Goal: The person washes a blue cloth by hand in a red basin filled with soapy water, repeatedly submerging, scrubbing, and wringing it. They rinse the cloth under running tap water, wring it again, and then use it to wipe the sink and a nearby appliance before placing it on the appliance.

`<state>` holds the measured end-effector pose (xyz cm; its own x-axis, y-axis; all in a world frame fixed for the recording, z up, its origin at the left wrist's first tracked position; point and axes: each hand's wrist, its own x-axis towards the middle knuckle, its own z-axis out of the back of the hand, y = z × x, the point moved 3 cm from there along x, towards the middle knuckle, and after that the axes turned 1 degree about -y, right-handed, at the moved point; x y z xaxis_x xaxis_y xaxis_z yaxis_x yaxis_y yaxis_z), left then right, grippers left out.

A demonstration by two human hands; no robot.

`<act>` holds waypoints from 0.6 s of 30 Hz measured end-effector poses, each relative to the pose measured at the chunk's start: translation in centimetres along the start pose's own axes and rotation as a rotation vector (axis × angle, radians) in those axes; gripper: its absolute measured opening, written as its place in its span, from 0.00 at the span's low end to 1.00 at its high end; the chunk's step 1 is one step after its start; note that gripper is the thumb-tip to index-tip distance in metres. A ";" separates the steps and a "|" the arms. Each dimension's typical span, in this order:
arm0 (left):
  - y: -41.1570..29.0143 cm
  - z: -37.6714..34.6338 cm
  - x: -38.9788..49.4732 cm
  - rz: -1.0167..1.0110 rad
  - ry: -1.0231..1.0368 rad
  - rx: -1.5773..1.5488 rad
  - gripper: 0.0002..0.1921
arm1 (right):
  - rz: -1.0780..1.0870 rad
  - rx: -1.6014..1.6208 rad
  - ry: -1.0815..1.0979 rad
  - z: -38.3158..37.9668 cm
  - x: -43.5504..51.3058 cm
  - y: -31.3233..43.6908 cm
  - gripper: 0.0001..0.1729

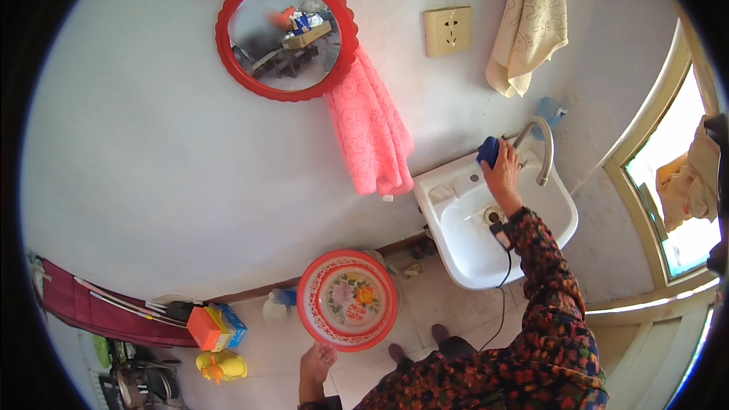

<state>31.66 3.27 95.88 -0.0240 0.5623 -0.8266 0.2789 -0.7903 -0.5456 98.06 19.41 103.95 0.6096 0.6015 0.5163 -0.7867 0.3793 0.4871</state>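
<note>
My right hand (503, 173) reaches over the back left part of a white washbasin (467, 239) and holds a dark blue item (488, 152), perhaps a cloth, beside the curved metal faucet (545, 154). A small device with a black cable (501, 307) is at my right wrist, above the drain. My left hand (319, 361) is at the near rim of a red and white enamel basin (347, 258) with a flower pattern; whether the fingers grip the rim cannot be told. The enamel basin's inside shows no visible contents.
A pink towel (373, 136) and red-framed mirror (285, 37) hang on the wall, with a cream towel (529, 23) and wall socket (448, 31) to the right. A blue cup (549, 111) is behind the faucet. Boxes (211, 327), a yellow container (228, 365) and shoes (142, 384) lie left.
</note>
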 end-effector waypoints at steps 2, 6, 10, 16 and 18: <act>2.2 3.1 -0.2 0.069 -0.064 -0.054 0.18 | 0.036 -0.195 -0.024 -2.0 0.5 -0.7 0.38; 6.4 8.2 -1.7 0.118 -0.119 -0.171 0.17 | -0.038 -0.334 0.174 -5.8 -1.7 -0.4 0.28; 9.2 11.5 -2.2 0.162 -0.107 -0.255 0.16 | 0.147 -0.386 0.200 -7.2 -3.6 4.4 0.22; 9.6 12.1 -1.4 0.159 -0.088 -0.274 0.16 | 0.472 -0.213 0.393 -8.3 -8.0 13.6 0.14; 9.1 11.7 -1.2 0.139 -0.119 -0.237 0.16 | 0.550 -0.212 0.382 -8.3 -8.0 13.3 0.11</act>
<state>22.96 -7.40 90.28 -0.0786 0.4088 -0.9092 0.5031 -0.7712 -0.3902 81.94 25.43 100.44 0.0717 0.9356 0.3456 -0.9968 0.0549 0.0583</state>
